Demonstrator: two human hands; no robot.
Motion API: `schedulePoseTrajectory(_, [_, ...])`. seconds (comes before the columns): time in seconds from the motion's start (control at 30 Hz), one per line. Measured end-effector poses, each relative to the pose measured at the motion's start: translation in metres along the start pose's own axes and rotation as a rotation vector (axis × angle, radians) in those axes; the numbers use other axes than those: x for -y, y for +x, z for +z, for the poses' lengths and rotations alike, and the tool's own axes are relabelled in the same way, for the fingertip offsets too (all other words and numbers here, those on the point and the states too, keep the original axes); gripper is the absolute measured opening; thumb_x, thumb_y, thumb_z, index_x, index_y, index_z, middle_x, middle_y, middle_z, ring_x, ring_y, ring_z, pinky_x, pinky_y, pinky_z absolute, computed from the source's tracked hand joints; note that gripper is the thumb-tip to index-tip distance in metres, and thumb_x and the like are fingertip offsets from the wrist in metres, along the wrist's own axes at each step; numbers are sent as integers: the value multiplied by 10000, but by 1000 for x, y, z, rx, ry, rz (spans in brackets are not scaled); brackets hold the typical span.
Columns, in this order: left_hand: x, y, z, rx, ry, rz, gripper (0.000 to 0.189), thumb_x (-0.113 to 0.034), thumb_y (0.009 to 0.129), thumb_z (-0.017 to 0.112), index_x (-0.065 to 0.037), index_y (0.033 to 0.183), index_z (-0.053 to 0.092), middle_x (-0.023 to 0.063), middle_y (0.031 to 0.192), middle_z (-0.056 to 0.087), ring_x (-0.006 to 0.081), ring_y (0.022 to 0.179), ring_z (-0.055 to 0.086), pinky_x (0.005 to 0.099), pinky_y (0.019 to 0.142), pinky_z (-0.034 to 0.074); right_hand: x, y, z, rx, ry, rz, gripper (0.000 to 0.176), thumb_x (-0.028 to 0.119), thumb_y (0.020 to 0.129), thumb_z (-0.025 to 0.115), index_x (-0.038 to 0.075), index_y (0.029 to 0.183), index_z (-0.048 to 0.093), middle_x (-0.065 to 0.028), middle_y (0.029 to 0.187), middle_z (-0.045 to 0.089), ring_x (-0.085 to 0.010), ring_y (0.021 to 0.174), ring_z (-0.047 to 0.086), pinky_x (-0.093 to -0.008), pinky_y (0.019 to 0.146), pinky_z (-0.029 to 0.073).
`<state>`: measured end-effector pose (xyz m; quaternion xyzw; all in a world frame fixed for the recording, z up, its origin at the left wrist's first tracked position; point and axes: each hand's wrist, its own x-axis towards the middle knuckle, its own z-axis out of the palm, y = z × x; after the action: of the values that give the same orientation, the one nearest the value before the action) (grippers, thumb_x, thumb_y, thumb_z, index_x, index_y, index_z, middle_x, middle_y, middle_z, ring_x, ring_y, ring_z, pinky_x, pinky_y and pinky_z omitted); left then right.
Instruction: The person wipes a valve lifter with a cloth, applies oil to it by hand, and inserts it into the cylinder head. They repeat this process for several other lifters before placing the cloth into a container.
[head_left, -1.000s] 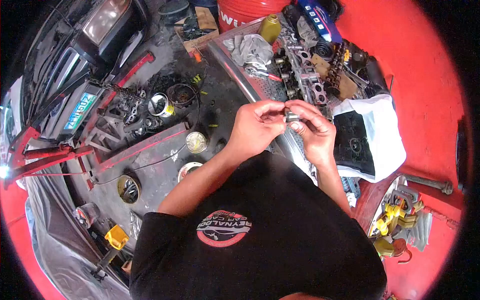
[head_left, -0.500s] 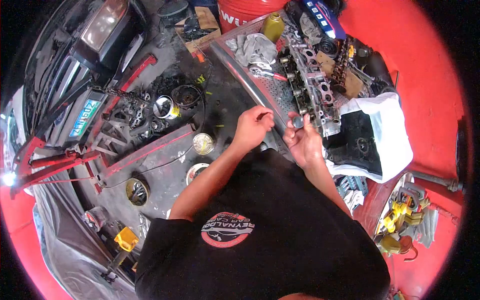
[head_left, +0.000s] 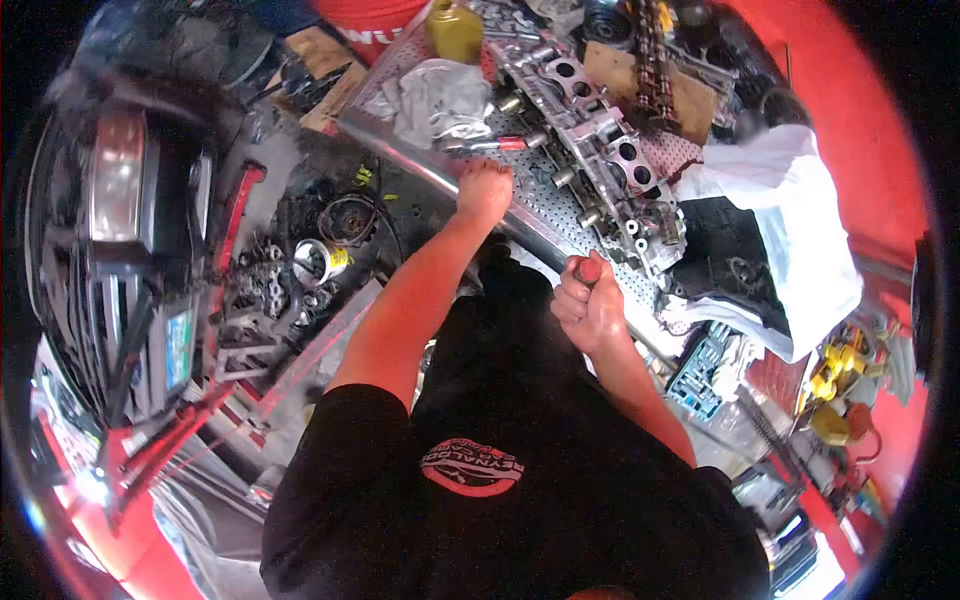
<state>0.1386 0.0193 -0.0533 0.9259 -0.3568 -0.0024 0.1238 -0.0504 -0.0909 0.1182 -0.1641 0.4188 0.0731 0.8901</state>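
My right hand (head_left: 590,318) is closed around a small round metal cap (head_left: 588,270), its flat end facing up between thumb and fingers. It is at the near end of the perforated metal tray (head_left: 535,196), just below the cylinder head (head_left: 605,135). Over the tray's left rim, my left hand (head_left: 484,192) is curled into a fist; blur and the turned wrist hide what it may hold. Just beyond it lies a red-handled tool (head_left: 510,144), beside a crumpled grey rag (head_left: 440,100).
A yellow-green bottle (head_left: 453,32) stands at the tray's far end. Camshafts (head_left: 652,65) lie past the cylinder head. To the right, a black cover (head_left: 725,265) sits on white plastic (head_left: 810,230); a teal socket case (head_left: 700,370) is below. A car (head_left: 120,190) stands left.
My left hand has moved away from my right, up the tray rim toward the red-handled tool, and closed tighter. My right hand still grips the cap, fingers now more wrapped. The view has tilted.
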Motion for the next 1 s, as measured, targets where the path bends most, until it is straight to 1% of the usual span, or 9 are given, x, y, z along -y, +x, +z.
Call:
schedulePoseTrajectory(0.07, [-2, 17, 21, 97, 24, 55, 178, -170, 824, 522, -69, 894, 651, 114, 996, 618, 289, 990, 554, 432, 783, 492, 12, 18, 5, -5, 42, 4, 396, 414, 982, 363, 95, 804, 516, 45, 504, 269, -97, 387, 231, -263, 385, 204])
schedulePoseTrajectory(0.2, [4, 37, 50, 111, 185, 401, 206, -210, 807, 526, -107, 945, 639, 78, 1014, 540, 258, 1033, 488, 407, 740, 443, 35, 34, 17, 206, 181, 11, 447, 447, 971, 394, 88, 744, 532, 42, 475, 287, -101, 361, 232, -262, 365, 221])
schedulePoseTrajectory(0.4, [38, 67, 46, 323, 251, 834, 202, -213, 835, 504, -105, 947, 634, 75, 1025, 577, 265, 1052, 511, 453, 910, 374, 54, 39, 22, 389, 301, -27, 490, 465, 980, 368, 88, 745, 574, 33, 451, 297, -101, 344, 253, -255, 362, 231])
schedulePoseTrajectory(0.5, [40, 76, 38, 320, 242, 1039, 183, -224, 840, 503, -131, 902, 649, 26, 993, 601, 227, 1083, 506, 409, 879, 401, 55, 36, 23, 524, 398, -59, 551, 485, 1000, 302, 68, 812, 608, 38, 451, 333, -103, 358, 297, -264, 396, 276])
schedulePoseTrajectory(0.67, [42, 84, 18, 504, 111, 1135, 181, -160, 829, 530, -82, 988, 568, 100, 991, 599, 259, 998, 584, 456, 909, 442, 50, 27, 27, 481, 480, -153, 597, 521, 998, 278, 63, 807, 610, 32, 475, 350, -106, 369, 305, -261, 405, 270])
schedulePoseTrajectory(0.77, [40, 84, 4, 646, -43, 848, 213, -145, 816, 536, -53, 1007, 526, 148, 988, 592, 314, 946, 608, 455, 839, 491, 44, 23, 29, 419, 535, -148, 589, 505, 1001, 282, 57, 811, 613, 31, 484, 347, -106, 384, 313, -260, 411, 268])
schedulePoseTrajectory(0.8, [44, 89, -4, 593, -144, 867, 267, -138, 801, 574, -23, 1028, 493, 195, 985, 581, 374, 913, 610, 464, 787, 506, 41, 23, 30, 396, 547, -161, 570, 491, 997, 302, 53, 812, 617, 29, 492, 345, -105, 394, 310, -255, 414, 260])
schedulePoseTrajectory(0.93, [35, 86, -40, 261, -595, 755, 352, -103, 823, 656, 8, 1082, 445, 211, 985, 587, 392, 843, 620, 456, 752, 494, 33, 19, 54, 64, 597, -161, 507, 485, 957, 368, 83, 686, 517, 36, 475, 295, -101, 363, 235, -248, 370, 209])
schedulePoseTrajectory(1.0, [23, 80, -67, 222, -687, 608, 334, -108, 842, 654, 4, 1077, 444, 197, 927, 595, 354, 794, 623, 423, 715, 497, 29, 17, 64, 1, 576, -185, 487, 462, 951, 369, 89, 663, 493, 35, 468, 288, -101, 362, 233, -252, 369, 198])
